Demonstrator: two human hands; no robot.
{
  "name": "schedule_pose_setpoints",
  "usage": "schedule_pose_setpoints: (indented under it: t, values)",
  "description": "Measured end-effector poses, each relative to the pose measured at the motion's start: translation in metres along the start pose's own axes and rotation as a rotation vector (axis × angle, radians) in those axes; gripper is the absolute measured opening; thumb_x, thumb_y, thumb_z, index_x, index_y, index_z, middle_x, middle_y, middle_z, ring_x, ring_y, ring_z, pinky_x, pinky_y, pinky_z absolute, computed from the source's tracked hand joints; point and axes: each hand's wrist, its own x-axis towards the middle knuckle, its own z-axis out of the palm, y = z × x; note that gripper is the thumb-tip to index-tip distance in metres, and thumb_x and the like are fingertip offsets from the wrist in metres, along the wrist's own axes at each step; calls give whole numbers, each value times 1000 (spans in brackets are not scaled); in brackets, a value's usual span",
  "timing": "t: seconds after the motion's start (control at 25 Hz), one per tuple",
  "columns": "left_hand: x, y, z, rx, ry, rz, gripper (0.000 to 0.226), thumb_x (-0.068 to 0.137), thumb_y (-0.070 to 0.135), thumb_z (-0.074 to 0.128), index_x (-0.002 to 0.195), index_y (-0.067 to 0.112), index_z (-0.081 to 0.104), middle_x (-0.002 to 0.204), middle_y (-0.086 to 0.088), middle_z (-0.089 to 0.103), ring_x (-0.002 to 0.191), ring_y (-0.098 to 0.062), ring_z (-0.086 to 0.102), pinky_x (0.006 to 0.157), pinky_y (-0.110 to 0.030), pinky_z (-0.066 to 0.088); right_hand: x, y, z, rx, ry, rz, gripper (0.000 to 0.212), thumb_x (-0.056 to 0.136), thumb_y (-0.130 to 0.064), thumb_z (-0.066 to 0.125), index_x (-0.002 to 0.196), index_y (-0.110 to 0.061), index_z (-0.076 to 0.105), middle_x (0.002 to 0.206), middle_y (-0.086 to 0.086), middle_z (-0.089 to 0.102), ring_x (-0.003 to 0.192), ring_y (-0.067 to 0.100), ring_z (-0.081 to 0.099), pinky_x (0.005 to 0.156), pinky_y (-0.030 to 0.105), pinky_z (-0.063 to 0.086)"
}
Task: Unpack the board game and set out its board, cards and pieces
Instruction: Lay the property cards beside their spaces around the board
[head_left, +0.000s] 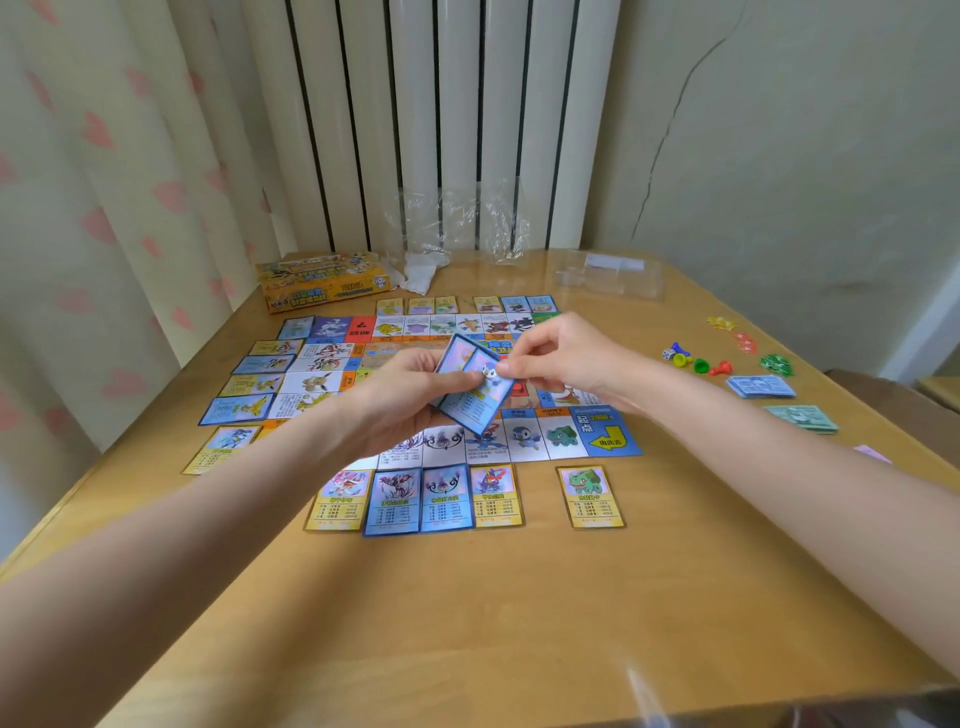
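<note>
Both bare forearms reach forward and converge mid-frame. The left hand (410, 400), palm turned inward, curls its fingers in a grip with the thumb laid flat on top; the right hand (561, 358) pinches thumb and forefinger together beside it, wrist raised.

board (605, 439): middle hidden behind hands, cards
card text: too small to read
box (322, 280) print: blurred

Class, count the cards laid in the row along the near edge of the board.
5: four cards side by side, yellow, blue, blue, yellow, and one yellow card apart to their right. None looks hidden.
</note>
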Motion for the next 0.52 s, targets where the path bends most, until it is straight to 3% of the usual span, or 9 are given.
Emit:
schedule_pose_setpoints:
  t: [0.16,0.28,0.4,0.52]
  values:
    - [-3,-8,-2,-36,24,-51,28,99,15,41,102,-5,60,90,-17,69,79,-23,67,77,-27,56,-20,15,-16,-198,-271,162,16,81,-12,70,66,-12,65,51,-8,55,44,3,41,44,14,33]
    - [-7,-14,0,-34,-29,-73,27,99,12,39,104,-6,59,92,-20,63,85,-25,58,92,-31,50,-26,27,-11,-419,-335,185,17,79,-20,73,64,-19,65,61,-4,56,52,5,43,51,18,33]
    - [-7,-13,10,-277,-50,-156,31,100,18,38,109,-5,57,100,-19,66,85,-24,63,83,-31,55,-25,31,-2,-527,-298,145,21,78,-24,74,62,-21,61,61,-8,56,54,2,47,50,11,34]
    - [-5,-14,13,-473,-67,-230,50,100,39,30,111,-3,55,97,-18,68,81,-23,64,70,-32,57,-25,33,1,-609,-274,110,23,78,-27,74,62,-20,58,60,-10,55,54,2,47,43,6,32]
